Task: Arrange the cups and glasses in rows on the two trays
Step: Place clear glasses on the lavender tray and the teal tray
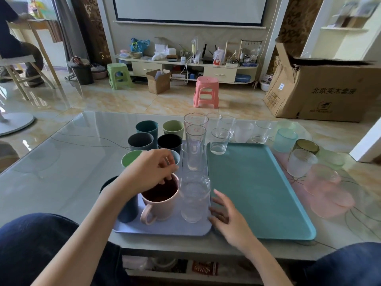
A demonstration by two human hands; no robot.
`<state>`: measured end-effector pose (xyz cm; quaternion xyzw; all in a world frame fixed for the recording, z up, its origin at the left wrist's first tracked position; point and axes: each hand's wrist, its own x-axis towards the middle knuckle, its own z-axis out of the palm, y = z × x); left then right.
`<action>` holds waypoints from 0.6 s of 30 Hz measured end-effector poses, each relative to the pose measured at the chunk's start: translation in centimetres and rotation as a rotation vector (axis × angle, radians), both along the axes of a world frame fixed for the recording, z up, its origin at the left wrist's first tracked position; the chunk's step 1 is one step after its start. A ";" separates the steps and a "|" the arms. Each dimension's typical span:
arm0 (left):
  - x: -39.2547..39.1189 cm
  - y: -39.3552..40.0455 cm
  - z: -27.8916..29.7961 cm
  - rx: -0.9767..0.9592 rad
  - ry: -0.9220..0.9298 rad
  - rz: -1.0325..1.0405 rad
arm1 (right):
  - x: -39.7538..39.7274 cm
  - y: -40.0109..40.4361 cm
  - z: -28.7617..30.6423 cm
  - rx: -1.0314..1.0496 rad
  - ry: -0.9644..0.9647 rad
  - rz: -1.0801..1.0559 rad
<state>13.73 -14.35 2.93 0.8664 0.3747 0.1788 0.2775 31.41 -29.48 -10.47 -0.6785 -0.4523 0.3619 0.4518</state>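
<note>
Now my left grip point(153, 170) pinching the far rim of the pink mug point(159, 200) on the lilac tray point(165, 229), my right grip point(225, 213) spread open, empty, beside a clear glass point(194, 200), teal tray point(257, 188) holding one small glass point(219, 141)

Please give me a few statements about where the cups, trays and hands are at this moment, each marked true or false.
1. The left hand has its fingers at the rim of the pink mug. True.
2. The teal tray is full of glasses. False: only one clear glass stands at its far left corner.
3. The right hand grips a glass. False: it is open, holding nothing, by the lavender tray.
4. The pink mug's handle points toward the person. True.
</note>
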 end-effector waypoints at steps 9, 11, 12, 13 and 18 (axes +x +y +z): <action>12.1 -6.1 3.3 0.246 -0.391 0.020 | 13.3 -0.7 6.1 0.112 -0.188 -0.221; 16.6 -7.9 2.0 0.105 -0.373 -0.071 | 16.2 0.5 7.4 0.120 -0.225 -0.229; 18.5 -8.5 1.1 0.045 -0.361 -0.076 | 17.4 1.2 8.0 0.118 -0.245 -0.232; 20.2 -8.6 -0.1 0.000 -0.312 -0.056 | 18.7 2.1 8.5 0.111 -0.266 -0.238; 21.0 -7.7 -9.8 0.135 0.131 0.189 | 23.6 7.0 9.6 0.074 -0.407 -0.216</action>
